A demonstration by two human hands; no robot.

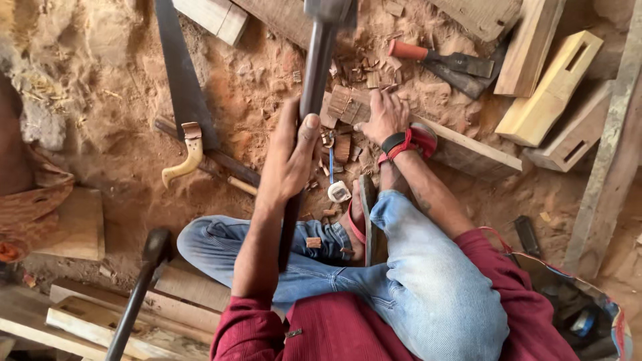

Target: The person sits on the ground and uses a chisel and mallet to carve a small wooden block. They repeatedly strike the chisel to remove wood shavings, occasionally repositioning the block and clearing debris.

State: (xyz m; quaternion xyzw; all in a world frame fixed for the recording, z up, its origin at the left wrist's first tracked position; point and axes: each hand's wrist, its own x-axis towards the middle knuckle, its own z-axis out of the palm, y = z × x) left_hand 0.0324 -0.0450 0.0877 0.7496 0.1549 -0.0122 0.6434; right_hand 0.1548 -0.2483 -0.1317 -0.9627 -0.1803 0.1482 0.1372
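Observation:
My left hand (291, 160) grips the dark handle of a hammer (314, 73), raised so that its blurred head reaches the top edge. My right hand (384, 115), with a red and black band at the wrist, presses down on a long wooden piece (468, 150) that lies on the sandy ground. A notched, chopped area of that piece (344, 105) sits just left of the fingers, ringed by reddish wood chips (371, 70). I sit with my legs in blue jeans (414, 281) folded, one sandalled foot (364, 207) near the wood.
A hand saw (187, 127) with a pale handle lies to the left. An orange-handled chisel (435, 59) lies at the back, mortised wood blocks (548, 87) to the right, a small tape measure (339, 192) by my foot. A second hammer (144, 281) rests on planks lower left; a bag (588, 314) lower right.

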